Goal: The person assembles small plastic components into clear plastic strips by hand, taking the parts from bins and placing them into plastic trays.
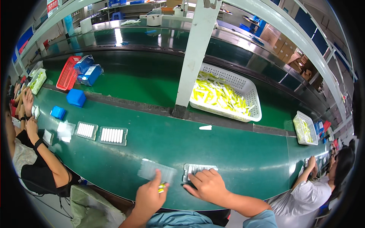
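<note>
My left hand (149, 194) is closed around a few small yellow-and-white pieces (163, 187). Its raised finger overlaps a clear plastic tray (153, 169), which is smeared by motion just above the green table. To the right, my right hand (209, 185) bends its fingers over the near edge of a second clear slotted tray (190, 167) lying on the table, its thumb stretched to the left. What sits in that tray's slots is partly hidden by the fingers. Beyond it lies a white stick-shaped piece (205, 127), apart from both hands.
A white basket (255, 95) of yellow-and-white strips stands behind a white post (194, 57). At left are filled trays (113, 136), blue boxes (76, 98) and a red basket (68, 73). Co-workers sit at both sides; another white basket (298, 131) is at right.
</note>
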Motion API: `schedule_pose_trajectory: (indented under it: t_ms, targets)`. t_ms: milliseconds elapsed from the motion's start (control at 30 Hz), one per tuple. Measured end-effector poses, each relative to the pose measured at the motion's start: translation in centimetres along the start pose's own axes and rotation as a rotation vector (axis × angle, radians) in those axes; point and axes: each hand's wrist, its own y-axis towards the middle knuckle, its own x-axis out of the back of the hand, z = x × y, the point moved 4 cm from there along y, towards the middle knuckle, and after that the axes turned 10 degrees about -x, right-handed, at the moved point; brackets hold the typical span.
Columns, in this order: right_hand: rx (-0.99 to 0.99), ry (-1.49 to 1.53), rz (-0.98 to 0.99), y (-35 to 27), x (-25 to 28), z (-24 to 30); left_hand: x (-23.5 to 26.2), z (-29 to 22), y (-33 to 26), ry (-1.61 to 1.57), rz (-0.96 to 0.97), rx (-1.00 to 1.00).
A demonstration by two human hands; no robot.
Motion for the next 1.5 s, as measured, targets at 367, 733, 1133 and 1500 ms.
schedule_pose_trajectory:
  t_ms: [367,733,1133,1500]
  targets:
    - [-0.021,0.375,-0.04,-1.1,1.5,-1.4,-2.2,0.7,-1.4,-1.713,0.48,0.531]
    - [-0.256,0.965,0.263,0.5,0.9,-0.6,-3.5,-1.4,-1.2,-1.625,0.487,0.435]
    - [-0.743,1.518,0.206,0.4,-1.8,-5.6,-3.8,0.6,-1.7,-1.51,0.277,0.525]
    - [-0.459,0.909,0.432,3.2,-0.7,-7.8,-3.5,0.3,-1.9,-1.627,0.276,0.598]
